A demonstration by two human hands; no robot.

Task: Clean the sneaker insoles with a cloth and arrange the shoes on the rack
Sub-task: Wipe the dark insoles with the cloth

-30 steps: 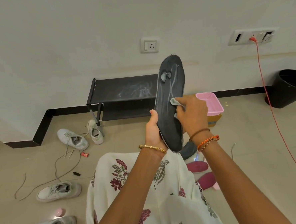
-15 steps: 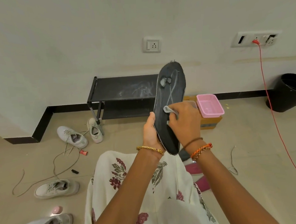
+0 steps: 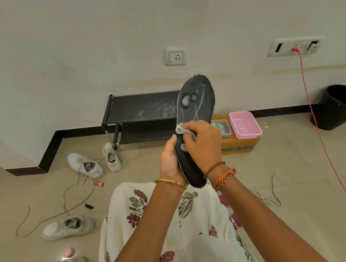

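L hand (image 3: pixel 171 161) grips the black insole (image 3: pixel 195 117) by its lower edge, fingers curled behind it, thumb along the front; insole held upright in front of the rack (image 3: pixel 143 116). R hand (image 3: pixel 203 143) pinches a grey cloth (image 3: pixel 181 128) in curled fingers, pressed on the insole's mid part. Insole has worn pale patches near the toe; no brand legible. Four white sneakers (image 3: pixel 85 165) lie on the floor at left w/ loose laces. Pink basket (image 3: pixel 245 125) sits on a cardboard box (image 3: pixel 240 146); its print is too blurred to read.
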